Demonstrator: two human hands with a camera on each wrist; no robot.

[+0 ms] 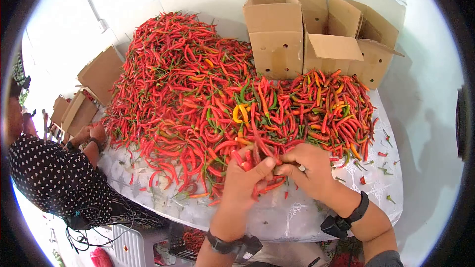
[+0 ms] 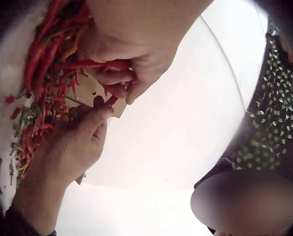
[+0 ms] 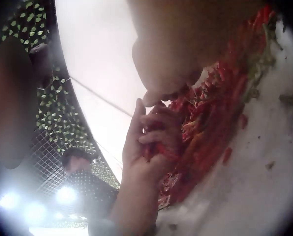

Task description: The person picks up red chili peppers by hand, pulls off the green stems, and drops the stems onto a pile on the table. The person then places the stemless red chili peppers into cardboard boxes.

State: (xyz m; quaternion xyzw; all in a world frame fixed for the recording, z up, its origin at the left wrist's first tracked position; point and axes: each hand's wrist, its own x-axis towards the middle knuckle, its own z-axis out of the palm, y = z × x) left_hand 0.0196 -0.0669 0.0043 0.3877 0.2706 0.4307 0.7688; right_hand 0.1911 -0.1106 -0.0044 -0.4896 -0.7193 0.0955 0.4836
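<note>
Several red chilies [image 2: 118, 64] lie in the curled fingers of my left hand [image 1: 240, 183], low over the front edge of the chili heap [image 1: 188, 99]. Close beside it, my right hand [image 1: 310, 170] has thumb and forefinger pinched on the end of a red chili [image 2: 111, 100], as the left wrist view shows. The fingertips of both hands meet around the chilies there. In the right wrist view the left hand [image 3: 154, 147] appears with red chilies across its palm, while the right hand [image 3: 166, 69] is dark and blurred and hides its own fingertips.
Open cardboard boxes [image 1: 277, 39] stand behind the heap. Loose green stems [image 1: 385, 171] and chili bits dot the white tablecloth [image 1: 297, 217] on the right. Another person [image 1: 59, 178] in a dotted top works at the left edge beside a smaller box [image 1: 79, 113].
</note>
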